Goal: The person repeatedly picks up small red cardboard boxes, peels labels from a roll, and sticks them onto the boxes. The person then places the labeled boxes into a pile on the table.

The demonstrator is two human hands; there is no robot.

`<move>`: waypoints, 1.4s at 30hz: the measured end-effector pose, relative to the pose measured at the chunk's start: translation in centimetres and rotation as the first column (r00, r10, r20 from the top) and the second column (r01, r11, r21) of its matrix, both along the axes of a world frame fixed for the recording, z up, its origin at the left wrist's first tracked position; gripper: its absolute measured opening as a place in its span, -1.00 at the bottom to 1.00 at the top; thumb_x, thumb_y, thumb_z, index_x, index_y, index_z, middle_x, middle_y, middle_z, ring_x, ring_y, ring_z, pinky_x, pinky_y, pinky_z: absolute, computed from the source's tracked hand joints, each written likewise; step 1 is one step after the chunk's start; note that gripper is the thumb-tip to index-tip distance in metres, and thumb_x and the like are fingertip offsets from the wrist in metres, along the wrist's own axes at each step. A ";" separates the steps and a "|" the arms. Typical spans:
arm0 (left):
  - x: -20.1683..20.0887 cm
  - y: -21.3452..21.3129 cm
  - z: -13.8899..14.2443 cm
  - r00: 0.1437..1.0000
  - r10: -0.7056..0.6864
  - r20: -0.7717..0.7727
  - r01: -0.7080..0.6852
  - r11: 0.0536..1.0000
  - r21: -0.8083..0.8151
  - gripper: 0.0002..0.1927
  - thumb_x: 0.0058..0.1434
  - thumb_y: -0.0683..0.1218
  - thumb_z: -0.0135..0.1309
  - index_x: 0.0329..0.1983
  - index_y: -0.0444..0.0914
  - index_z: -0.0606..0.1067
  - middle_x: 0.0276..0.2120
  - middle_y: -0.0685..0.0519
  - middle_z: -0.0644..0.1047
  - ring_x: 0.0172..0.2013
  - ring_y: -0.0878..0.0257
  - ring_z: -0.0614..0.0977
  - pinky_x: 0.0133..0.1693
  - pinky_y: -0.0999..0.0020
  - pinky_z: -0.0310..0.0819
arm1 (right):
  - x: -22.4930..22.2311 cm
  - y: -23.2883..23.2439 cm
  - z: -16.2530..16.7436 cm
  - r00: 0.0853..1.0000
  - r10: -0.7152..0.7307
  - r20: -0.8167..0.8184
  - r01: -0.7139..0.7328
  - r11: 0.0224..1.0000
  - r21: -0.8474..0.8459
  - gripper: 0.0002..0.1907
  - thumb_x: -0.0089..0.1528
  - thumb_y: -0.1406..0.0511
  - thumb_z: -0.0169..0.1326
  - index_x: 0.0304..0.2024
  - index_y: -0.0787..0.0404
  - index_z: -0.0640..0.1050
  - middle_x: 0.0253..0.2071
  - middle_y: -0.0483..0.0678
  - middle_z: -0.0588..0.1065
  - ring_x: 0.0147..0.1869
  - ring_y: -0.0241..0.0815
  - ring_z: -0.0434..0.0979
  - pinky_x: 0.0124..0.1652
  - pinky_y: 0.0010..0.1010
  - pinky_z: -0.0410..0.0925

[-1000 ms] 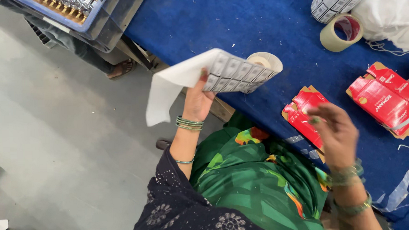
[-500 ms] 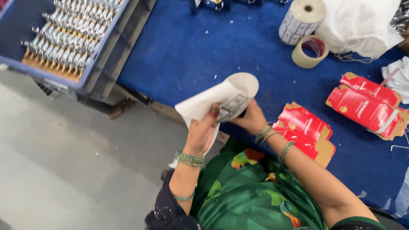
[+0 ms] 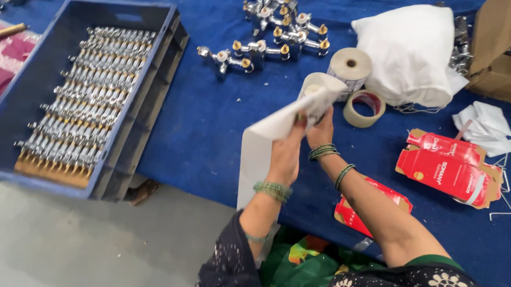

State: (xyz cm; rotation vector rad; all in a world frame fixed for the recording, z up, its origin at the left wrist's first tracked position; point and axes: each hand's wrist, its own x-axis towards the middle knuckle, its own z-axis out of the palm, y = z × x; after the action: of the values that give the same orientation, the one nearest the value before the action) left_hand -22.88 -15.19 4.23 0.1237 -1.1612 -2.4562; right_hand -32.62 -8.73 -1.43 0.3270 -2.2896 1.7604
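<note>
While both hands meet over the blue table, the left hand is clamped on a white strip of paper, fingers curled round its upper part, and the strip falls away below that hand, hanging down past the wrist and over the table edge. Right beside it, touching or nearly so, the right hand pinches the same strip where it comes off a small roll; that roll sits just above both hands, at the fingertips, tipped so its open end faces up. Green bangles ring both wrists. Just beyond the right hand lies a ring of tape, flat on the cloth, and behind it a fatter paper roll leaning near a white cloth bag. Further out from the hands, up the table, a cluster of chrome taps with brass ends lies loose. Well off to the left of the left hand sits a dark blue crate packed with rows of chrome fittings. To the right of the right forearm lie flattened red cartons, one more red carton partly under that arm, and crumpled white paper scraps near the far right. A brown cardboard box stands in the upper right corner.
</note>
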 end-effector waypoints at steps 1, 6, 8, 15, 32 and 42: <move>-1.7 -0.3 0.7 1.000 -0.025 0.004 0.025 0.998 0.054 -0.59 0.37 -0.04 0.14 0.19 -0.36 0.48 0.05 0.03 0.55 0.07 0.28 0.54 0.12 0.32 0.40 | -0.4 0.4 0.4 0.997 0.034 0.066 -0.032 0.999 -0.038 -0.15 0.15 0.18 0.35 0.36 0.25 0.24 0.11 0.17 0.54 0.16 0.02 0.60 0.07 -0.19 0.46; -9.2 -1.1 4.6 0.998 -0.042 -0.049 0.041 0.999 -0.020 -0.47 0.35 0.08 0.17 0.23 -0.36 0.46 0.05 0.02 0.55 0.05 0.28 0.54 0.06 0.34 0.41 | 0.0 1.7 1.8 0.987 0.106 0.121 -0.112 0.993 0.046 0.07 0.03 0.19 0.40 0.44 0.23 0.09 0.22 0.19 0.43 0.22 0.02 0.52 0.12 -0.21 0.41; -10.7 -0.7 6.1 0.995 -0.092 -0.047 0.092 0.996 -0.008 -0.44 0.32 0.12 0.17 0.23 -0.34 0.46 0.05 0.01 0.56 0.06 0.28 0.56 0.07 0.35 0.44 | 0.0 1.2 2.2 0.987 0.068 0.147 -0.085 0.990 0.111 0.03 0.00 0.20 0.43 0.39 0.22 0.15 0.20 0.19 0.47 0.26 0.03 0.53 0.15 -0.18 0.41; -9.8 -1.3 10.6 0.979 -0.158 -0.130 0.160 0.987 0.004 -0.43 0.31 0.11 0.21 0.23 -0.35 0.45 0.05 -0.04 0.56 0.06 0.21 0.55 0.05 0.26 0.43 | -0.7 0.6 2.5 0.983 0.085 0.161 -0.104 0.988 0.111 0.13 0.03 0.25 0.36 0.49 0.23 -0.01 0.26 0.24 0.37 0.30 0.10 0.44 0.20 -0.13 0.34; 4.7 0.3 0.2 0.889 -0.384 0.251 0.432 0.884 -0.178 -0.56 0.38 0.05 0.07 0.22 -0.28 0.49 0.06 0.13 0.59 0.11 0.34 0.52 0.17 0.39 0.30 | 13.7 19.2 6.8 0.931 0.168 -0.325 -0.114 0.977 0.179 -0.79 0.33 0.44 0.13 0.02 0.19 0.55 0.11 -0.01 0.54 0.16 -0.13 0.55 0.16 -0.36 0.42; 9.9 3.6 -2.7 0.863 -0.392 0.321 0.462 0.867 -0.185 -0.55 0.40 0.05 0.05 0.23 -0.30 0.50 0.05 0.12 0.57 0.07 0.36 0.50 0.14 0.39 0.31 | 16.7 18.5 10.2 0.865 0.284 -0.414 -0.046 0.866 0.498 -0.66 0.18 0.33 0.31 0.02 0.13 0.62 0.16 0.02 0.50 0.11 0.02 0.50 0.05 -0.24 0.44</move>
State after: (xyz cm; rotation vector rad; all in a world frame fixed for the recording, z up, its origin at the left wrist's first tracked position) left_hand -12.96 -11.55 1.56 0.1423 -1.7888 -2.6962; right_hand -15.90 9.79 8.79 0.9648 -2.3195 0.9809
